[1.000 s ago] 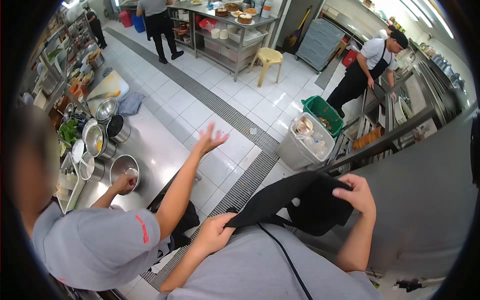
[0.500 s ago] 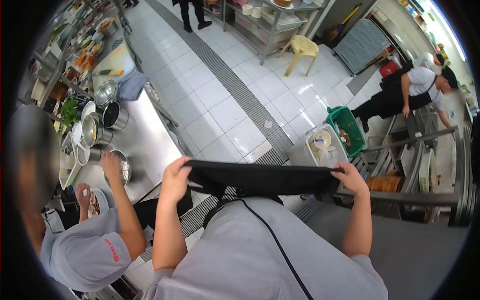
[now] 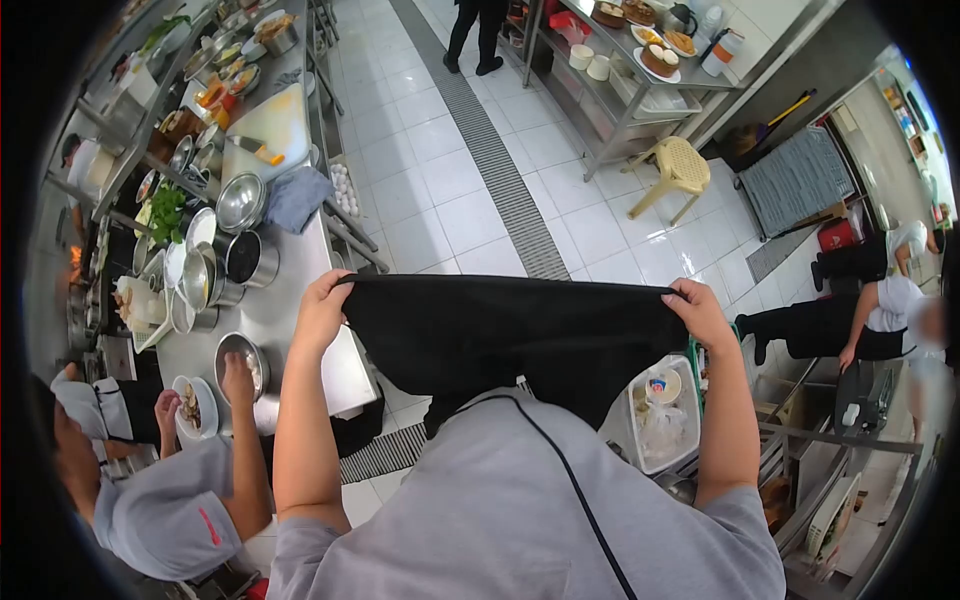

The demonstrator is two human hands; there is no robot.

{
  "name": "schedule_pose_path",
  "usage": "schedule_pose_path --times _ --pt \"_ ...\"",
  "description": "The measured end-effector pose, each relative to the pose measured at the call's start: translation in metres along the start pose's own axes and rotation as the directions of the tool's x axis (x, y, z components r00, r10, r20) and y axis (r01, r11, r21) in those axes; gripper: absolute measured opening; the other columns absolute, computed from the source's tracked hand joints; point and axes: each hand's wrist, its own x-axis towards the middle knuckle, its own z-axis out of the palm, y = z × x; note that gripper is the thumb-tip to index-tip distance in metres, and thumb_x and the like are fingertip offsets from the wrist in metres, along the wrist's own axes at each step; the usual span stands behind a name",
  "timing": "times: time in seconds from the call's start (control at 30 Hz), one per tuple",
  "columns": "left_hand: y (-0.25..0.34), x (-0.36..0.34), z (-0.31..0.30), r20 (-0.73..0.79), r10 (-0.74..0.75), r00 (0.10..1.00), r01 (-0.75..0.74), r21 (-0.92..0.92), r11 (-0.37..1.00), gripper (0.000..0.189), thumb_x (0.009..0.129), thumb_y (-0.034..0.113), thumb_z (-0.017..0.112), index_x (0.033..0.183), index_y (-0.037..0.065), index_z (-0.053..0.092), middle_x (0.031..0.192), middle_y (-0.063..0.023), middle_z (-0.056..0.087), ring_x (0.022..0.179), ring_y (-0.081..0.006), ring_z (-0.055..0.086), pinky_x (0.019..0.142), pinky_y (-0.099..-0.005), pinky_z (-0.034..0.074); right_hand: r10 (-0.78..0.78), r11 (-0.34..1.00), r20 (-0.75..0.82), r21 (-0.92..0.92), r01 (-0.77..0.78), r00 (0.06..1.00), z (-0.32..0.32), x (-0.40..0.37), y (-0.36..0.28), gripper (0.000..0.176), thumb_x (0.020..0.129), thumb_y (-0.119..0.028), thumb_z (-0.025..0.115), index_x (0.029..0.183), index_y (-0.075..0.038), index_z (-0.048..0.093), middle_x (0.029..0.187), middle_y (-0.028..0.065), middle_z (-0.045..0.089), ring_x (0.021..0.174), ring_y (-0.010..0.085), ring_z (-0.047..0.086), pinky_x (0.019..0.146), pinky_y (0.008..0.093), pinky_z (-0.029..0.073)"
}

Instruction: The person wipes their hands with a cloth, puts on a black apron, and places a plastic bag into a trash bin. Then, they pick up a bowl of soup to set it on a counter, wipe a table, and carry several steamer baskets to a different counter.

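I hold a black cloth (image 3: 510, 335), an apron by its look, stretched out flat in front of my chest. My left hand (image 3: 322, 310) grips its left top corner. My right hand (image 3: 698, 308) grips its right top corner. The cloth hangs down between my raised forearms over my grey shirt (image 3: 520, 510), and a thin black cord runs down the shirt. Both fists are closed on the fabric's upper edge.
A steel counter (image 3: 290, 300) at left carries several metal bowls and pots. A co-worker in grey reaches a hand (image 3: 238, 378) into a bowl there. White bins (image 3: 665, 415) stand at right. A yellow stool (image 3: 680, 170), shelving with food and other workers are farther off.
The bunched cloth has been spread wide and lifted higher between my hands. The co-worker's raised arm has come down to a bowl on the counter. My view has tilted up.
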Motion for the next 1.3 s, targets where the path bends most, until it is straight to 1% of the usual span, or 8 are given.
schedule_pose_path --times 0.23,0.43,0.57,0.7,0.87,1.0,1.17,1.3 --pt "0.025 0.121 0.000 0.104 0.008 0.995 0.008 -0.156 0.988 0.015 0.099 0.017 0.055 0.100 0.005 0.065 0.075 -0.0010 0.062 0.055 -0.0104 0.056 0.051 -0.0247 0.043 0.109 0.879 -0.034 0.470 -0.080 0.993 -0.024 0.104 -0.051 0.028 0.100 -0.020 0.064 0.115 0.003 0.069 0.105 0.0059 0.073 0.093 0.0141 0.067 0.082 0.0304 0.054" --pt "0.039 0.268 0.045 -0.041 -0.363 0.931 0.319 -0.394 0.862 0.031 0.099 0.028 0.054 0.100 0.001 0.069 0.080 -0.0138 0.068 0.062 -0.0256 0.065 0.063 -0.0436 0.054 0.161 0.785 0.093 0.591 -0.185 0.983 -0.021 0.235 -0.144 0.034 0.096 -0.020 0.067 0.119 0.005 0.065 0.110 0.0111 0.072 0.098 0.0179 0.069 0.087 0.0333 0.056" --pt "0.063 0.229 0.125 0.061 0.366 0.929 -0.313 0.659 0.684 0.034 0.092 0.031 0.064 0.083 0.002 0.077 0.141 -0.0275 0.054 0.136 -0.0437 0.048 0.113 -0.0536 0.037 -0.019 0.951 0.216 0.305 -0.049 0.976 0.007 0.275 -0.220 0.024 0.097 -0.015 0.064 0.114 0.001 0.068 0.102 0.0014 0.072 0.093 0.0119 0.066 0.084 0.0278 0.053" --pt "0.177 0.260 0.172 0.444 0.637 0.630 -0.761 0.515 0.394 0.025 0.081 0.024 0.074 0.075 0.000 0.076 0.166 -0.0239 0.021 0.154 -0.0497 0.013 0.122 -0.0633 0.014 -0.262 0.940 0.538 -0.045 0.338 0.801 -0.009 0.321 -0.241 0.020 0.100 -0.015 0.058 0.112 0.000 0.065 0.094 0.0059 0.069 0.089 0.0139 0.060 0.085 0.0323 0.050" --pt "0.244 0.381 0.239 0.662 0.648 0.376 -0.919 0.356 0.170 0.030 0.083 0.026 0.074 0.077 -0.003 0.073 0.147 -0.0231 0.049 0.143 -0.0420 0.040 0.116 -0.0586 0.031 -0.286 0.797 0.621 -0.268 0.541 0.730 -0.074 0.383 -0.278 0.022 0.096 -0.016 0.060 0.112 -0.002 0.066 0.095 0.0171 0.069 0.089 0.0301 0.065 0.083 0.0391 0.051" --pt "0.275 0.435 0.262 0.686 0.318 0.654 -0.746 0.515 0.422 0.035 0.084 0.029 0.076 0.094 -0.004 0.070 0.106 -0.0170 0.062 0.093 -0.0363 0.065 0.084 -0.0454 0.053 -0.371 0.624 0.574 -0.427 0.654 0.729 -0.131 0.460 -0.275 0.024 0.087 -0.016 0.064 0.107 -0.002 0.067 0.091 0.0174 0.070 0.083 0.0340 0.066 0.080 0.0409 0.052" --pt "0.274 0.464 0.263 0.597 0.222 0.771 -0.627 0.648 0.433 0.046 0.080 0.020 0.080 0.115 -0.004 0.063 0.113 -0.0195 0.062 0.105 -0.0382 0.064 0.088 -0.0448 0.052 -0.430 0.362 0.509 -0.660 0.659 0.746 -0.155 0.561 -0.236 0.029 0.078 -0.016 0.064 0.102 -0.001 0.069 0.095 0.0241 0.068 0.094 0.0440 0.064 0.086 0.0510 0.051" --pt "0.281 0.479 0.264 0.347 0.158 0.924 -0.362 0.665 0.653 0.039 0.084 0.012 0.072 0.117 -0.005 0.063 0.115 -0.0214 0.066 0.103 -0.0387 0.067 0.088 -0.0423 0.054 -0.508 0.601 0.379 -0.487 0.634 0.773 -0.123 0.603 -0.228 0.026 0.082 -0.015 0.056 0.101 0.000 0.065 0.096 0.0251 0.066 0.096 0.0455 0.064 0.086 0.0522 0.051"
